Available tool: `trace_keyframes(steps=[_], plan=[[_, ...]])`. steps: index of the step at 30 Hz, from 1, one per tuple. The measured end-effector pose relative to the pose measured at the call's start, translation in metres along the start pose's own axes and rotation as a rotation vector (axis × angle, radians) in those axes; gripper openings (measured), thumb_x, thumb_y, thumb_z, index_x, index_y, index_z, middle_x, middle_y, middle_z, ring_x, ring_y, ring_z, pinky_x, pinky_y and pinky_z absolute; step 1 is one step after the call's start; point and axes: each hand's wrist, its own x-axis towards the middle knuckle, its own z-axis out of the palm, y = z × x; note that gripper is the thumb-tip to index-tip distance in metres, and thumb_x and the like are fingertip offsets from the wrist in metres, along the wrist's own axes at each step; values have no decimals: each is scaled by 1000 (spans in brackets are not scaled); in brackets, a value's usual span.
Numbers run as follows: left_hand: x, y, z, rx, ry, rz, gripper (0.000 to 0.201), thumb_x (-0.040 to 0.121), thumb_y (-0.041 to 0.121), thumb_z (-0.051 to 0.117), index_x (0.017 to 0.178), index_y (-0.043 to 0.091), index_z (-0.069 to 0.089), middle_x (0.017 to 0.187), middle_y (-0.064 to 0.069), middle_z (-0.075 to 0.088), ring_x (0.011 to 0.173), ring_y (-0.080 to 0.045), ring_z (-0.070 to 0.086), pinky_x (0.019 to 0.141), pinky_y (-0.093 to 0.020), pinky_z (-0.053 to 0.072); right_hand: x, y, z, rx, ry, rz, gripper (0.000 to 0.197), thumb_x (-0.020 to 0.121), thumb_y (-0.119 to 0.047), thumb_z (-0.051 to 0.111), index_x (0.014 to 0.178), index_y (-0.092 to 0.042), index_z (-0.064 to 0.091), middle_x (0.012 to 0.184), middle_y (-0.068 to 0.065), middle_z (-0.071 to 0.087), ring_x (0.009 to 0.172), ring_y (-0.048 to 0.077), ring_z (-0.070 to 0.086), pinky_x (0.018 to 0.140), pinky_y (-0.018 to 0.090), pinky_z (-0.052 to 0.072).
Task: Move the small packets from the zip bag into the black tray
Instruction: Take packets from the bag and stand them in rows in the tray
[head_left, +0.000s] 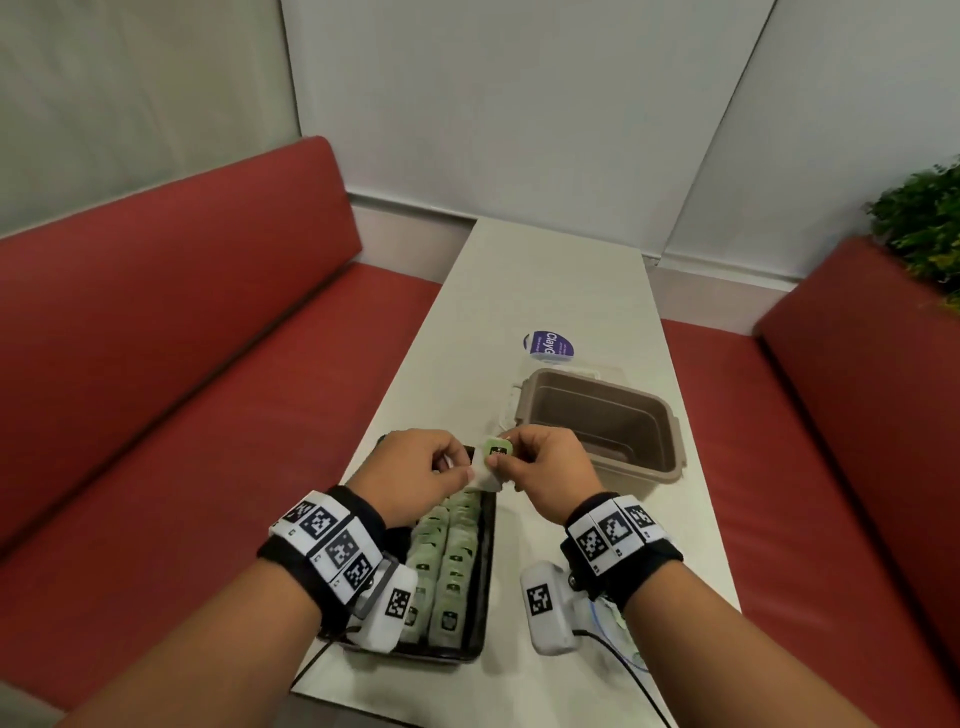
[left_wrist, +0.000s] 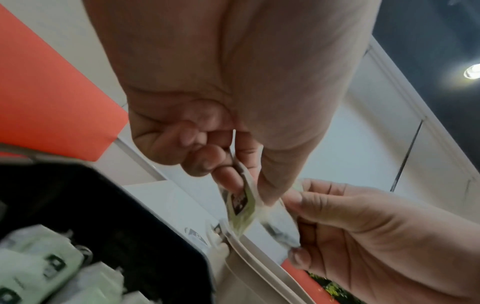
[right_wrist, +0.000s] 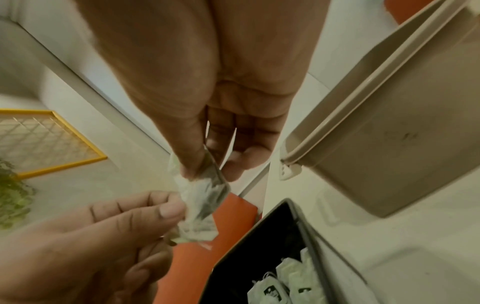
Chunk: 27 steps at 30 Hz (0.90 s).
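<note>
While left hand (head_left: 421, 475) and right hand (head_left: 545, 470) both pinch the small pale-green paper packets (head_left: 491, 462), separate one and lay it in the black rectangular plastic tray (head_left: 485, 582).

Head view: from above and behind, facing forward and down over the long white surface (head_left: 545, 291) between red padded benches (head_left: 171, 322). Wrist views: very close under each palm, facing along the fingers. Shared by all three: both hands (head_left: 498, 467), shallow black rectangular tray (head_left: 487, 571) of pale green packets, beige plastic tub (head_left: 670, 415).
</note>
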Motion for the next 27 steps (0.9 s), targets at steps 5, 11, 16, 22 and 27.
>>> trace_keyframes(steps=[5,11,16,22,27], plan=[[-3,-44,-43,-67,150,-61,8,86,25,70,79,29,71,67,10,64,61,-1,56,56,-12,39,30,-17,51,-220,-198,97,8,85,-20,75,80,-22,70,67,1,72,55,8,66,62,28,58],[-13,-94,-67,-246,89,-169,26,71,21,86,88,30,68,83,6,66,69,-13,60,77,-34,53,56,-20,113,-431,-376,211,21,86,-25,73,66,-27,69,65,-9,61,62,8,58,72,24,48],[-18,-123,-71,-324,91,-161,23,76,11,77,86,29,68,91,-9,72,82,-33,67,81,-50,56,68,-10,140,-588,-464,385,24,84,-27,73,105,-15,73,98,4,71,92,22,68,78,29,54],[-22,-132,-71,-343,76,-135,7,83,24,73,83,28,67,88,-5,72,83,-26,67,82,-48,56,80,-2,157,-807,-393,455,16,86,-21,65,97,-13,73,98,7,72,88,27,68,73,30,51],[-19,-138,-66,-318,28,-109,5,83,27,72,83,26,67,80,6,68,71,-12,62,72,-37,54,77,1,161,-917,-337,412,5,82,-17,62,84,-16,66,83,5,70,75,27,67,77,37,59]])
